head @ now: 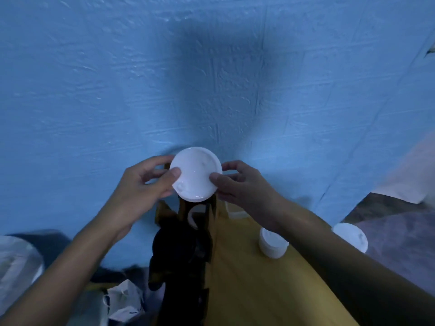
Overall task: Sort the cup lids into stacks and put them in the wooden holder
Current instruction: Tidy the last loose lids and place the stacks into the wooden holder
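A white round cup lid [195,174] is held up in front of the blue wall, above a dark wooden holder [186,234]. My left hand [143,184] pinches its left rim with thumb and fingers. My right hand [240,184] pinches the right rim the same way. Inside the holder a white lid edge [191,218] shows through a round opening. A short stack of white lids [273,242] stands on the yellow table [247,290], partly behind my right forearm. Another white lid [352,236] lies further right.
The blue wall [164,78] rises close behind the table. White bags [124,300] and a pale bundle [16,262] lie low on the left. A dark mottled surface [400,231] is at the right. A clear container edge [235,212] sits behind my right wrist.
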